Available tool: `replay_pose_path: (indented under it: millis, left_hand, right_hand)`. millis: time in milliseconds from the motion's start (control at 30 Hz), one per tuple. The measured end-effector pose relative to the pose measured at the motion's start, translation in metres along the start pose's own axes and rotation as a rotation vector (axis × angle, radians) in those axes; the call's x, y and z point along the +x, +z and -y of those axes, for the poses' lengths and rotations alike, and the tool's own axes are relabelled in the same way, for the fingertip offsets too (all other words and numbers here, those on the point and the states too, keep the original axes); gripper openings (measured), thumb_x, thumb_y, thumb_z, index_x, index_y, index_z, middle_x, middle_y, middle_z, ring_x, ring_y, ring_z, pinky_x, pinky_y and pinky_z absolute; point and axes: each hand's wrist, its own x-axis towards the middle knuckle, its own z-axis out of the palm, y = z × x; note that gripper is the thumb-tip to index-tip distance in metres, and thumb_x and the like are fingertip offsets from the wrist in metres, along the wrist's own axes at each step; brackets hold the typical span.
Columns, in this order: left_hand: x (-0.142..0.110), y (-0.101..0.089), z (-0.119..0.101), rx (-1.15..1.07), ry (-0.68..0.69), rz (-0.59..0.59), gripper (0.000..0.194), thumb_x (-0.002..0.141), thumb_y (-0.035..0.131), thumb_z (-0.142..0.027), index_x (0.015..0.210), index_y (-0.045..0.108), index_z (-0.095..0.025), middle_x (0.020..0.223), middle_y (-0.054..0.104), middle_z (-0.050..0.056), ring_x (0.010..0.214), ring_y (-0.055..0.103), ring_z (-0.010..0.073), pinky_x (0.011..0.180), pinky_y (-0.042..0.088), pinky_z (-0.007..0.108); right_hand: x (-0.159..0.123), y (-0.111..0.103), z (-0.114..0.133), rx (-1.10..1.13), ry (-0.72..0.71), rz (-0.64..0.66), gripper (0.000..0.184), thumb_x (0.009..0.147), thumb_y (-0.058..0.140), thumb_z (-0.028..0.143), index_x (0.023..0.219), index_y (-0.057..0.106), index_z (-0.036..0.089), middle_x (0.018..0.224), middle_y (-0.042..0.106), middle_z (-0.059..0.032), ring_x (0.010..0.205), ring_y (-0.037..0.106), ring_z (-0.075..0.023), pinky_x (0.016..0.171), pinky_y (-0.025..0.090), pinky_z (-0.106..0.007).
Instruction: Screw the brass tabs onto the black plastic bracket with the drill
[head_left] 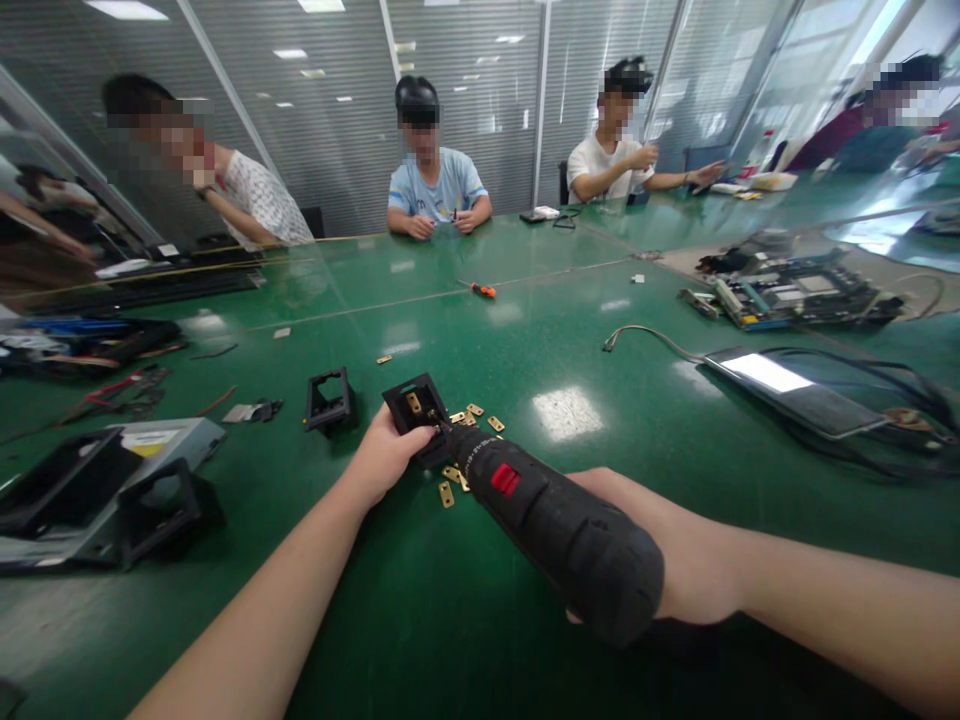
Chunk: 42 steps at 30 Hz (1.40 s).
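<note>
Left hand (381,458): fingers closed on the rim of a black frame (433,396), thumb lying over its near edge. Frame held tilted, just above or on the surface (637,425); which of the two cannot be told. One brass plate (415,402) shows inside it.

Right hand (686,560): fingers wrapped around a black power drill (570,530), fingertips mostly hidden behind the tool. Red switch (505,479) on top of the body. Nose directed at the right side of the frame; contact between bit and frame cannot be made out.

Loose brass pieces (448,494): several, gold-coloured, with holes, scattered beside and behind the drill's nose. One further brass piece (384,359) lies apart, beyond the frame.

Second black frame (343,402): standing left of the left hand, well apart from it.

Third black frame (169,505): at near left, next to a grey metal case (161,440).

Screwdriver (482,290): orange and black handle, lying farther out, midway across.

Right side: a dark flat device (802,395) with cables; behind it, a circuit board (799,295).

Far edge: a person in a light-blue shirt (442,180), seated, both hands together over the surface; to the right, a person in a white T-shirt (589,165), one arm raised.
</note>
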Motion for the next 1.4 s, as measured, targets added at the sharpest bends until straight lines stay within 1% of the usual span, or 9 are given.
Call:
replay_pose_path:
  millis: [200,367,567,700,867,1033,1200,1400]
  left_hand:
    - [0.0001,0.0003,-0.0006,0.004,-0.005,-0.004,0.053,0.064,0.085,-0.035,0.111,0.066,-0.018,0.112,0.076,0.009,0.109,0.071,0.0325,0.104,0.053,0.053]
    - [-0.0013,0.0004,-0.0023,0.005,-0.011,0.002,0.052,0.065,0.085,-0.035,0.111,0.066,-0.018,0.112,0.076,0.009,0.110,0.071,0.0328,0.105,0.052,0.053]
    - [-0.0008,0.0005,-0.0012,-0.003,-0.012,0.002,0.052,0.065,0.085,-0.035,0.111,0.067,-0.018,0.113,0.077,0.009,0.109,0.072,0.0322,0.105,0.053,0.052]
    - [0.0005,-0.0003,0.0016,0.002,-0.012,0.009,0.055,0.065,0.085,-0.036,0.114,0.067,-0.017,0.114,0.076,0.010,0.111,0.071,0.0329,0.105,0.052,0.053]
    - [0.0009,-0.0007,0.0027,0.005,-0.008,0.007,0.054,0.065,0.085,-0.036,0.112,0.067,-0.018,0.114,0.077,0.009,0.111,0.071,0.0330,0.106,0.052,0.053]
    - [0.0006,-0.0007,0.0018,-0.003,0.006,0.005,0.053,0.065,0.085,-0.036,0.112,0.067,-0.018,0.112,0.077,0.009,0.109,0.071,0.0328,0.104,0.053,0.053]
    - [-0.0002,0.0005,-0.0010,-0.011,0.000,0.009,0.052,0.064,0.085,-0.034,0.110,0.066,-0.018,0.110,0.076,0.008,0.107,0.071,0.0318,0.104,0.053,0.052]
    - [0.0003,0.0003,0.0000,-0.023,-0.009,0.008,0.052,0.064,0.085,-0.036,0.109,0.066,-0.018,0.109,0.076,0.008,0.106,0.071,0.0317,0.103,0.053,0.052]
  right_hand:
    - [0.0008,-0.0006,0.0003,-0.002,0.003,0.003,0.030,0.066,0.085,0.013,0.085,0.062,0.015,0.074,0.061,0.0033,0.068,0.051,-0.0145,0.061,0.042,-0.026]
    - [0.0002,-0.0004,-0.0017,0.009,-0.029,-0.007,0.029,0.067,0.084,0.012,0.085,0.062,0.015,0.075,0.058,0.0046,0.068,0.045,-0.0125,0.061,0.041,-0.025]
    - [-0.0009,0.0013,-0.0010,0.054,0.012,0.006,0.030,0.066,0.084,0.015,0.087,0.062,0.015,0.076,0.060,0.0025,0.069,0.052,-0.0154,0.060,0.042,-0.026]
    - [-0.0002,0.0017,-0.0005,0.037,-0.019,0.002,0.028,0.068,0.083,0.013,0.086,0.061,0.015,0.075,0.058,0.0042,0.068,0.048,-0.0132,0.062,0.041,-0.025]
    - [0.0007,0.0014,0.0007,0.032,0.019,0.002,0.030,0.066,0.084,0.014,0.087,0.062,0.014,0.075,0.059,0.0033,0.069,0.048,-0.0142,0.060,0.041,-0.025]
    - [0.0000,0.0009,0.0004,0.042,-0.023,0.008,0.028,0.069,0.083,0.013,0.087,0.061,0.015,0.075,0.059,0.0042,0.068,0.048,-0.0130,0.061,0.041,-0.025]
    - [-0.0008,0.0012,-0.0003,0.012,0.024,0.001,0.031,0.066,0.084,0.015,0.089,0.063,0.014,0.076,0.062,0.0021,0.069,0.051,-0.0152,0.061,0.042,-0.026]
    - [-0.0008,0.0027,-0.0004,0.041,0.027,0.012,0.031,0.066,0.083,0.016,0.090,0.063,0.013,0.076,0.064,-0.0004,0.069,0.055,-0.0173,0.060,0.044,-0.027]
